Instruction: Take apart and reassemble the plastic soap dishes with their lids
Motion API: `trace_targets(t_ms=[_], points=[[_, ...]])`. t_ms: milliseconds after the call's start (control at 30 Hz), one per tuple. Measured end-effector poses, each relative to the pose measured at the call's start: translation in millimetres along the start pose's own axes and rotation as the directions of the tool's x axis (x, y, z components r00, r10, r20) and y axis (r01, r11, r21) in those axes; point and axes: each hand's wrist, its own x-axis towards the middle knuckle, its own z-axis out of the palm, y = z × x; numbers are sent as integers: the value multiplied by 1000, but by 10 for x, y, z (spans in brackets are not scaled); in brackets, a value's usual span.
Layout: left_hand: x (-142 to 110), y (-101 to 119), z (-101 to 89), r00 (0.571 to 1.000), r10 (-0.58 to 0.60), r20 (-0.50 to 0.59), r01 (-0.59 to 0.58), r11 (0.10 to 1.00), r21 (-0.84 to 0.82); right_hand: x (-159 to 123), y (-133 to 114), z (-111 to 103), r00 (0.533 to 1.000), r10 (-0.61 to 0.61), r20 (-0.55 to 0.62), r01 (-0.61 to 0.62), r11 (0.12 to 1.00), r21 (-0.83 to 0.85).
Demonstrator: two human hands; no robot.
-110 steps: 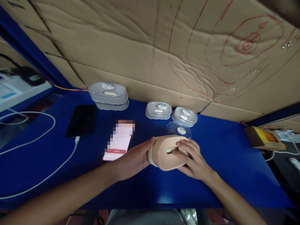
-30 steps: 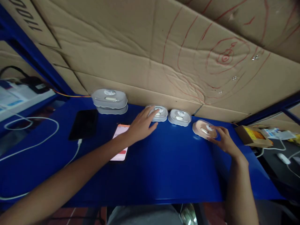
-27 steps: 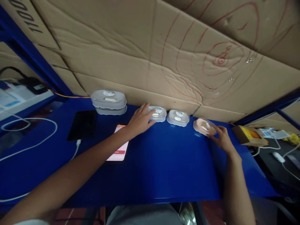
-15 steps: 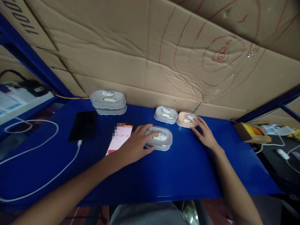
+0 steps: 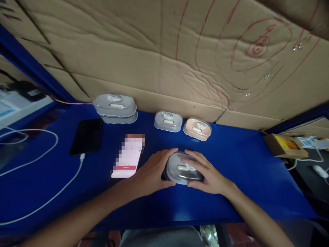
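Observation:
A small oval grey box with a clear lid (image 5: 177, 176) sits on the blue table, a pale bar and a round sticker on its top. My left hand (image 5: 159, 169) is wrapped against its left side, thumb at the near edge. From the right, my right hand (image 5: 208, 173) grips the same box, its fingers over the lid and partly covering the sticker. Behind it stand a similar grey box (image 5: 168, 127) and a peach-coloured box (image 5: 197, 133), side by side. Farther left is a stack of two larger grey boxes (image 5: 119, 109).
A phone with a lit screen (image 5: 128, 151) lies left of my left hand. Beyond it are a black tablet (image 5: 87, 137) and a white cable (image 5: 74, 176). A cardboard panel (image 5: 128, 51) walls off the back. An open carton (image 5: 282, 145) stands at the right.
My right hand has left the peach box and come onto the near grey box. That box has shifted right and closer to me, with my left hand now at its side.

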Motion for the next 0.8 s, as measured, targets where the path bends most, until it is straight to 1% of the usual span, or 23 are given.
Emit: trace_targets(t_ms=[67,100,200,300,367,433,467,533,600,633,700,767,800], points=[[-21,-9,-15,1000,-4,5,4,1000,10,-23,84,-16,996,63,-58,-60,997,55],[-31,-12,-27,1000,-6,20,5,1000,18,-31,137,-24,990,101,-94,-98,994,45],[-72,-24,-82,997,-10,83,8,1000,14,-32,299,-20,965,181,-190,-196,978,-67],[-124,-34,-152,986,-13,166,13,1000,0,-15,416,20,950,231,-208,-265,952,-152],[-144,-25,-196,975,-17,219,17,1000,1,-12,435,36,945,250,-212,-293,933,-207],[-134,6,-235,972,-16,236,20,1000,-13,-15,386,28,952,213,-218,-262,938,-229],[-119,29,-251,973,-19,230,27,999,-29,-15,335,16,965,163,-205,-207,954,-218],[-75,78,-270,978,-43,203,59,995,-76,-5,202,-12,992,35,-124,-56,984,-169],[-28,115,-257,983,-84,161,106,986,-129,16,70,-33,997,-66,-38,61,991,-123],[-8,125,-235,986,-105,132,124,981,-146,29,21,-38,996,-86,-18,84,990,-112],[19,133,-167,989,-134,64,141,982,-125,47,-28,-44,996,-83,-30,79,990,-116],[27,134,-90,987,-163,10,163,987,-11,48,-20,-51,997,-54,-63,46,990,-133],[24,136,-61,983,-184,4,183,981,63,40,-5,-58,996,-34,-78,22,989,-143]])
